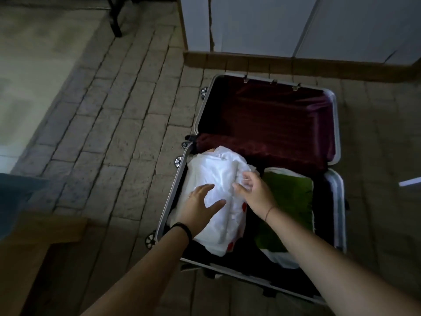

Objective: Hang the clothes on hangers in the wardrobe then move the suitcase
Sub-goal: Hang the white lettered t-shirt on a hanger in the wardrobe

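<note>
An open suitcase with a silver frame lies flat on the stone floor, its dark red lined lid folded back. In the near half lies a white plastic bag with red dots, bulging with clothes. My left hand rests on the bag's left side with fingers spread. My right hand pinches the bag's crumpled plastic at its right side. A green garment in a second white bag lies to the right inside the case.
White wardrobe doors stand just behind the suitcase on a brown plinth. A wooden furniture edge is at the lower left, a dark chair leg at the top, a pale rug at the left.
</note>
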Demonstrator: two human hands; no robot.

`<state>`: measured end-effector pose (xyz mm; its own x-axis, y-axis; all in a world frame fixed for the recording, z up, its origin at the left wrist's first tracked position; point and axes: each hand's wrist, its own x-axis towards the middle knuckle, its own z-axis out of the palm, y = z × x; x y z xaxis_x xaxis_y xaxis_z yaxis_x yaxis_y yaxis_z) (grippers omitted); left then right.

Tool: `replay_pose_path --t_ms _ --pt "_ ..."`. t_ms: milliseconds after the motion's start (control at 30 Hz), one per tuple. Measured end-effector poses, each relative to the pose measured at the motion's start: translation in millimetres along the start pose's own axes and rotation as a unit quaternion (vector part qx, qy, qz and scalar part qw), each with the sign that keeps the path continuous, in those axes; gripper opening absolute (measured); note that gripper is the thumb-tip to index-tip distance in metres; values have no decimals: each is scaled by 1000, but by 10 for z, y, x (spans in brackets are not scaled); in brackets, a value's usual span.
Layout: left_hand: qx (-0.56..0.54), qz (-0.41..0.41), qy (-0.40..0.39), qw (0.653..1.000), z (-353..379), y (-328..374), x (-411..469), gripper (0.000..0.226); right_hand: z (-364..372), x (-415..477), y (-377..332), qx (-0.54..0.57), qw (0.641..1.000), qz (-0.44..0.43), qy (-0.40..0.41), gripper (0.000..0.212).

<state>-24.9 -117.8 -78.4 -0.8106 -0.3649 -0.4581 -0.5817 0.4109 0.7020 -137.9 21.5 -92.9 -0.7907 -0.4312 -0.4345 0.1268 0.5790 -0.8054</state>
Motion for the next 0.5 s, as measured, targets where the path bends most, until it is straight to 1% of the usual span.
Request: replay_pose_path --t_ms 133,200,300,367,433,500 --pt "-10 -7 33 999 177 -205 302 76 247 372 133 39 999 -16 -6 39" --pt "-21 -19 49 998 264 -243 360 82 385 484 148 58 998 -6 -17 42" --pt "-14 -19 75 997 385 -284 372 99 587 581 133 46 997 43 -52 48" --pt "-20 -21 77 997 418 -319 370 105 669 641 118 60 993 85 -51 50" --pt "-34 -20 80 996 401 -339 362 107 694 676 77 109 986 120 -27 48" --pt "-42 -14 96 994 356 -339 365 107 680 683 70 178 974 134 -27 41"
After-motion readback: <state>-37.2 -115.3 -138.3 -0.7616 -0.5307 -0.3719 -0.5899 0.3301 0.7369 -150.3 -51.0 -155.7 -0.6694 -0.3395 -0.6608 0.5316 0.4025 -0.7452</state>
